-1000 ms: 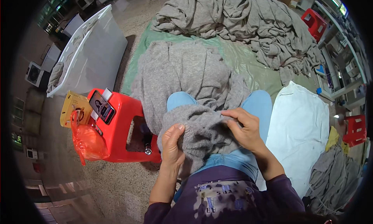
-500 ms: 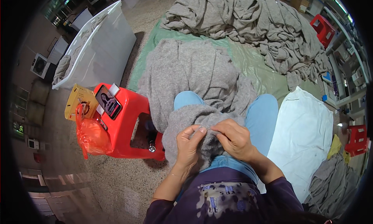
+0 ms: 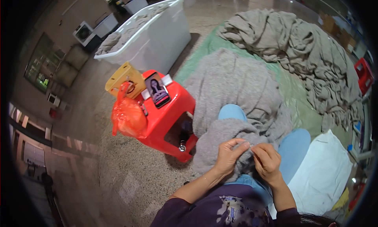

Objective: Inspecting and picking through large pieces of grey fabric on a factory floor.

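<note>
My left hand (image 3: 230,158) and my right hand (image 3: 268,161) meet above my lap, thumb and forefinger of each pinched. A tiny glint shows between the fingertips; what they hold is too small to make out. Grey knit fabric (image 3: 220,134) is bunched over my lap right under both hands, and from there it spreads forward as a large fluffy sheet (image 3: 232,75). I cannot tell whether the pinched fingers also catch its edge.
On my left stands a red stool (image 3: 179,103) bearing a phone (image 3: 157,91), an orange plastic bag (image 3: 128,116) and a yellow box (image 3: 125,80). Behind it is a white bin (image 3: 157,42) of grey fabric. A grey fabric heap (image 3: 299,42) and white cloth (image 3: 323,172) lie right.
The view has swung left, so everything sits further right and lower in the picture. Both hands stay pinched close together, the right one turned more upright beside the left fingertips.
</note>
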Motion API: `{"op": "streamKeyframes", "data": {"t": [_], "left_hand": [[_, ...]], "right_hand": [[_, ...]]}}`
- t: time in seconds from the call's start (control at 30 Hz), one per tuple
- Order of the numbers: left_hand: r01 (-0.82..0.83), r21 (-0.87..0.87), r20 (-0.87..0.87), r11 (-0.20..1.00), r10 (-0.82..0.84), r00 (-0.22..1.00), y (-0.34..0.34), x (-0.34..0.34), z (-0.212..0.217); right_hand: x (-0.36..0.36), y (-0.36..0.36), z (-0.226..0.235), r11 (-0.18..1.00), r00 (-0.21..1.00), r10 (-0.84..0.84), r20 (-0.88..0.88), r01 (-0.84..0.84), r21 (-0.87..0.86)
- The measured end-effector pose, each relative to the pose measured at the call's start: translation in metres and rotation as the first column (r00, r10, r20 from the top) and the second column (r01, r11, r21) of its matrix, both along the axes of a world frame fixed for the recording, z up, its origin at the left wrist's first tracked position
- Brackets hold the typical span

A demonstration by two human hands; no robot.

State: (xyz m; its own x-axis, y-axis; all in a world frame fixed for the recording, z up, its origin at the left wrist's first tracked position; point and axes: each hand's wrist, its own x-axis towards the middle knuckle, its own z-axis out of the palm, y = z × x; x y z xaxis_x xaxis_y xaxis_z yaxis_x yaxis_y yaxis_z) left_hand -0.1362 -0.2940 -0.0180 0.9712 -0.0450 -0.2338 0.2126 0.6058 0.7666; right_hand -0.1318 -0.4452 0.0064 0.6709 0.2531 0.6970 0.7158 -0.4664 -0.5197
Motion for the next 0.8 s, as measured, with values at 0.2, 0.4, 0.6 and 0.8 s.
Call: {"op": "streamKeyframes", "data": {"t": [0.2,0.4,0.6,0.8], "left_hand": [[0.124,0.011,0.039,0.992,-0.124,0.991,0.008,-0.002,-0.010],[0.038,0.501,0.282,0.865,-0.205,0.937,0.019,0.002,-0.014],[0.130,0.482,0.268,0.866,-0.287,0.920,0.026,0.004,-0.014],[0.209,0.500,0.288,0.840,-0.389,0.875,0.041,0.010,-0.008]], "right_hand": [[-0.003,0.001,0.000,0.999,0.980,0.001,-0.197,0.007,0.042],[0.011,-0.009,0.005,0.980,0.711,0.148,-0.687,-0.012,0.199],[0.014,-0.013,0.012,0.960,0.766,0.201,-0.611,-0.279,-0.033],[0.004,-0.012,0.010,0.963,0.771,0.214,-0.600,-0.271,-0.004]]}}
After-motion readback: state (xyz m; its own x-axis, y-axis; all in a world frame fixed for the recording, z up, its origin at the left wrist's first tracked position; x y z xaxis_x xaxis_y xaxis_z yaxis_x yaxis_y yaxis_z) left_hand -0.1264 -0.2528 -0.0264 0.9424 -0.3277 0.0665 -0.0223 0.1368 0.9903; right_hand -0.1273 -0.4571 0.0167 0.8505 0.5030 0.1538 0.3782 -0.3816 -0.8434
